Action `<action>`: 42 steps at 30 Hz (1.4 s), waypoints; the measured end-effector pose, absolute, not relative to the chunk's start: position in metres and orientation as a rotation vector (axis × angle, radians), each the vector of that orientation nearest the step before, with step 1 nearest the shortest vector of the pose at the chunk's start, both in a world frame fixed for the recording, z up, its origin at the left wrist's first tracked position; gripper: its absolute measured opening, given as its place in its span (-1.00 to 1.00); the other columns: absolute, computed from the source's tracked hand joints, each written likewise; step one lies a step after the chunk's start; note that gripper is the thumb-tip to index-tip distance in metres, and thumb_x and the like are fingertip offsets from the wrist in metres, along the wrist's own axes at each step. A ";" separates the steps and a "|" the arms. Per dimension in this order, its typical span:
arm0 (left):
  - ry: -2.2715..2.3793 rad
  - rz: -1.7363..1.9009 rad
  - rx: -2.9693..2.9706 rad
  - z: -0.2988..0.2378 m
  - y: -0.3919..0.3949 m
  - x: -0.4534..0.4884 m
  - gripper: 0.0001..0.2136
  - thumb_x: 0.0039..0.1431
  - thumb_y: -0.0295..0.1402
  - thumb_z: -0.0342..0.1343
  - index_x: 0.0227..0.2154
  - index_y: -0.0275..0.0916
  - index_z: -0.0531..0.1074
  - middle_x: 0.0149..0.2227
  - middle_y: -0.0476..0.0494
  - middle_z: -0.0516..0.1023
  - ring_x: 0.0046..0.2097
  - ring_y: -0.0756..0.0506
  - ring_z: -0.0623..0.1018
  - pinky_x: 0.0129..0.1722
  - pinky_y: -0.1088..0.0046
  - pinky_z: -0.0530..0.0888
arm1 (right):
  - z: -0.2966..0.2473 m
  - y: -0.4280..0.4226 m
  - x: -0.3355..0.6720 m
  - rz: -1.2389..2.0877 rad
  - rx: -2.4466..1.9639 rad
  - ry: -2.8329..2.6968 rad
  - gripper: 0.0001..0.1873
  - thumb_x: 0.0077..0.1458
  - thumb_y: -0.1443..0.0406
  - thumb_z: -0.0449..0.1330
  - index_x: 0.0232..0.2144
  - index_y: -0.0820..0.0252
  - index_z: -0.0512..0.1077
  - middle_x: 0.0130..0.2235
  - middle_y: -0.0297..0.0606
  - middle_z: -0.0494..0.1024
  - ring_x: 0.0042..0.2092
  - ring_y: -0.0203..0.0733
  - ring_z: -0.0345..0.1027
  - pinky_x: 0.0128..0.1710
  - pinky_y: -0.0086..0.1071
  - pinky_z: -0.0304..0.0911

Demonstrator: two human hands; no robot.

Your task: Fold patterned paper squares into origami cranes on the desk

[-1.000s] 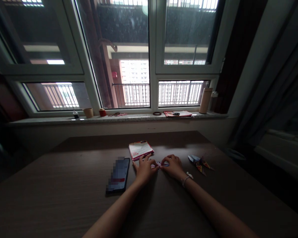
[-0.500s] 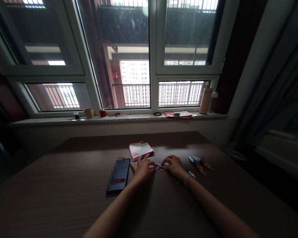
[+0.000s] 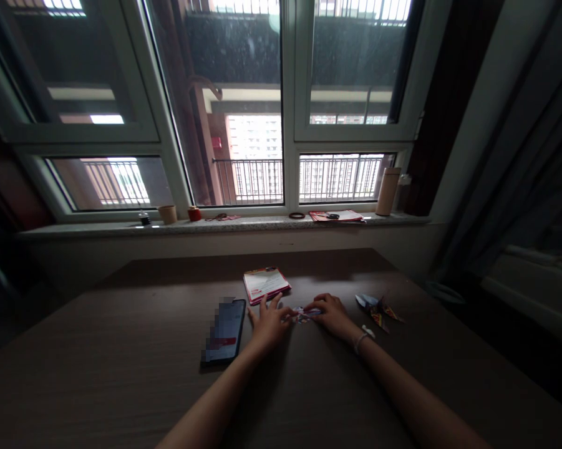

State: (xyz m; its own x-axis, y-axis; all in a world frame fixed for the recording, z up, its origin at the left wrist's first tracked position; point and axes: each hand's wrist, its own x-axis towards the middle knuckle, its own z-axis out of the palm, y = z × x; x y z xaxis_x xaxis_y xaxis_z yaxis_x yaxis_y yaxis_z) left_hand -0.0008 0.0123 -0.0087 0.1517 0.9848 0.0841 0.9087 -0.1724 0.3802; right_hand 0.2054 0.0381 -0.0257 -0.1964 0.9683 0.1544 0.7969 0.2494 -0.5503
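Observation:
A small piece of patterned folded paper (image 3: 302, 315) lies on the brown table between my hands. My left hand (image 3: 270, 323) pinches its left side with thumb and index finger, the other fingers spread toward a stack of printed paper sheets (image 3: 267, 282). On the opposite side my right hand (image 3: 330, 312) has its fingertips closed on the paper's right edge, and a bracelet circles that wrist. Both hands partly cover the paper, so its full shape is hidden. Left of my left hand rests a phone (image 3: 229, 333), its screen lit and partly pixelated.
Folded paper pieces (image 3: 377, 310) with pointed ends lie right of my right hand. Along the windowsill (image 3: 262, 223) stand a paper cup (image 3: 167, 214), a red spool-like item (image 3: 194, 214), a dark ring (image 3: 297, 215), more papers (image 3: 343, 216) and a tan bottle (image 3: 388, 192).
My right wrist has shifted slightly to the right and its fingers have moved a little along the paper. My left hand stays nearly in place; the paper remains between both hands.

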 end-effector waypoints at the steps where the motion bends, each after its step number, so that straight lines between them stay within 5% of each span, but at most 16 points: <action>1: 1.855 0.494 2.201 -0.010 0.011 0.000 -0.75 0.23 -0.27 0.06 -0.11 0.14 0.56 0.36 -0.01 0.14 0.39 -0.43 -0.07 0.16 -0.49 -0.23 | -0.026 0.037 0.206 0.480 -1.588 -2.068 -0.66 0.05 0.29 0.22 -0.11 -0.14 0.57 0.06 -0.27 0.41 0.13 -0.04 0.20 0.17 -0.22 0.07; 16: 1.783 0.630 2.333 -0.009 0.005 0.007 -0.74 0.17 -0.17 0.16 -0.08 0.28 0.52 0.31 0.04 0.24 0.35 -0.34 0.06 0.23 -0.36 -0.26 | -0.027 0.034 0.208 0.396 -1.484 -2.109 -0.78 0.13 0.18 0.23 -0.20 0.08 0.58 -0.02 -0.18 0.45 0.07 -0.07 0.24 0.11 -0.25 0.12; 31: 1.850 0.598 2.247 -0.010 0.005 0.006 -0.76 0.18 -0.11 0.13 -0.10 0.24 0.55 0.30 -0.10 0.26 0.36 -0.38 0.06 0.21 -0.39 -0.23 | -0.019 0.025 0.204 0.486 -1.212 -2.124 -0.89 0.07 0.33 0.23 -0.37 0.12 0.58 -0.09 -0.24 0.56 0.06 -0.10 0.27 0.13 -0.28 0.13; 36: 1.850 0.592 2.200 -0.008 0.004 0.007 -0.73 0.15 -0.08 0.14 -0.08 0.17 0.55 0.29 -0.11 0.27 0.36 -0.38 0.05 0.24 -0.34 -0.23 | -0.017 0.023 0.203 0.488 -1.210 -2.129 -0.81 0.10 0.33 0.20 -0.23 0.09 0.57 -0.15 -0.24 0.56 0.05 -0.10 0.28 0.12 -0.26 0.14; 42: 1.835 0.570 2.183 -0.006 0.005 0.006 -0.75 0.14 -0.17 0.16 -0.11 0.17 0.57 0.27 -0.11 0.30 0.34 -0.35 0.11 0.23 -0.35 -0.19 | -0.020 0.023 0.204 0.405 -1.215 -2.173 -0.67 0.11 0.38 0.17 -0.09 -0.01 0.55 0.04 -0.28 0.51 0.15 -0.09 0.18 0.21 -0.19 0.07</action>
State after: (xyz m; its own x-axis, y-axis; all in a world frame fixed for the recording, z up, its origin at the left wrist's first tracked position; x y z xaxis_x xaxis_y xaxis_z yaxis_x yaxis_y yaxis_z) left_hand 0.0064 0.0054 -0.0057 0.1386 0.9798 0.1441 0.8892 -0.1871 0.4174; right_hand 0.2036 0.0234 -0.0202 -0.3930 0.8462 0.3599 0.6599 0.5321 -0.5305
